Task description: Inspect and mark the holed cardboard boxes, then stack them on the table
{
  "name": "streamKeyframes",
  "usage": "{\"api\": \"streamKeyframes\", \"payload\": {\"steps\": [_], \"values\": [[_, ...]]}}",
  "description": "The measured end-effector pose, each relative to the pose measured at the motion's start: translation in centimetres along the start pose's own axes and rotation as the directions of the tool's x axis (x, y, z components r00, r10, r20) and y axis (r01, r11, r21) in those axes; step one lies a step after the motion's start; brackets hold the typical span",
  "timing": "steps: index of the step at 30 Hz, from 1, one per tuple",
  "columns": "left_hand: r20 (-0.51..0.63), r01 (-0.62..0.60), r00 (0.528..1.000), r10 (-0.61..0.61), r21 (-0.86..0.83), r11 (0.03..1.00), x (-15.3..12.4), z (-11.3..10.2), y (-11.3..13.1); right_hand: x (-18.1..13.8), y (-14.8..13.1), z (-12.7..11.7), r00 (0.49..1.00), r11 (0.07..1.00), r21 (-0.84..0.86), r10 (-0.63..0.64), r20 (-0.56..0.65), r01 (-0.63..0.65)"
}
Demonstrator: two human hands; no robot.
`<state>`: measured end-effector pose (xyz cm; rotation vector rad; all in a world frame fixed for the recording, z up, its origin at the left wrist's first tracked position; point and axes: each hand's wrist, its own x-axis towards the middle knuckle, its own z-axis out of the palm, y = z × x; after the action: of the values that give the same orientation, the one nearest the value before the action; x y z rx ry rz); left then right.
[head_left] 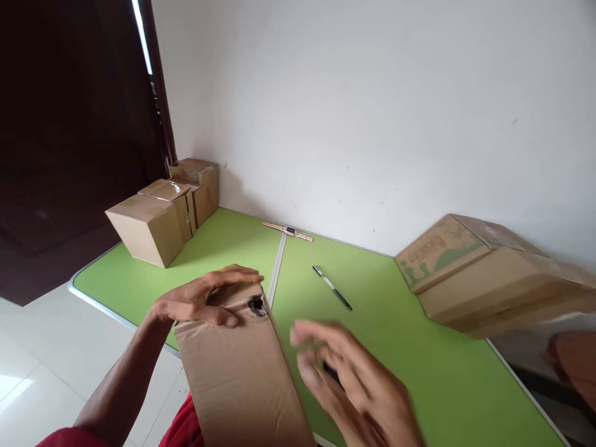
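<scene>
A flattened cardboard box (242, 372) with a dark torn hole near its top corner leans over the near edge of the green table (419, 360). My left hand (205, 301) is curled over the box's top end, fingers and thumb gripping it. Just right of the box hovers my right hand (349, 379), blurred by motion, fingers spread, with a small dark thing under the palm that I cannot make out. A black pen (332, 287) lies on the table beyond my right hand.
Three small cardboard boxes (162, 211) stand at the table's far left corner. A large printed carton (484, 273) lies tilted at the right edge. A pink wristwatch (288, 231) lies by the white wall. A dark door is at left, white floor tiles below.
</scene>
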<state>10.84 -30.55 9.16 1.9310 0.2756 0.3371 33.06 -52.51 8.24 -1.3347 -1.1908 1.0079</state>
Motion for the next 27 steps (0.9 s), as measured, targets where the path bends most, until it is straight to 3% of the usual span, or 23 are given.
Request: {"api": "streamKeyframes", "payload": {"steps": [1, 3, 6, 11, 17, 20, 23, 25, 27], "values": [[0.076, -0.001, 0.997, 0.001, -0.007, 1.0, 1.0, 0.3, -0.2, 1.0, 0.3, 0.2, 0.993, 0.993, -0.113, -0.047, -0.106, 0.035], [0.178, 0.008, 0.984, -0.001, -0.041, 0.999, 2.8, 1.2, -0.7, 2.9, 1.3, 0.7, 0.98, 0.972, -0.231, -0.089, -0.179, 0.046], [0.229, 0.082, 0.972, -0.057, -0.1, 0.992, 4.7, 2.4, -1.7, 4.3, 2.6, 1.0, 0.984, 0.982, -0.188, -0.002, -0.175, -0.032], [0.274, 0.187, 0.946, -0.171, -0.033, 0.982, 6.7, 3.4, -2.5, 4.3, 2.8, 0.2, 0.948, 0.97, -0.122, 0.17, -0.27, -0.209], [0.334, 0.207, 0.913, -0.233, 0.112, 0.972, 8.7, 3.1, -0.4, 4.4, 3.6, 0.7, 0.921, 0.96, -0.217, 0.081, -0.382, -0.174], [0.311, 0.24, 0.899, -0.309, 0.241, 0.94, 9.1, 3.4, 1.3, 3.4, 3.6, 0.5, 0.946, 0.97, -0.231, -0.003, -0.324, -0.076], [0.307, 0.258, 0.883, -0.354, 0.313, 0.914, 9.3, 4.0, 2.1, 2.7, 3.2, -2.0, 0.991, 0.987, -0.162, -0.03, -0.127, 0.009], [0.321, 0.263, 0.875, -0.363, 0.313, 0.913, 9.4, 4.5, 2.1, 3.4, 3.4, -4.8, 0.999, 0.984, -0.174, 0.042, -0.011, -0.043], [0.343, 0.236, 0.874, -0.344, 0.318, 0.918, 9.5, 4.9, 2.0, 5.4, 4.3, -7.8, 0.984, 0.909, -0.376, 0.16, -0.083, -0.18]]}}
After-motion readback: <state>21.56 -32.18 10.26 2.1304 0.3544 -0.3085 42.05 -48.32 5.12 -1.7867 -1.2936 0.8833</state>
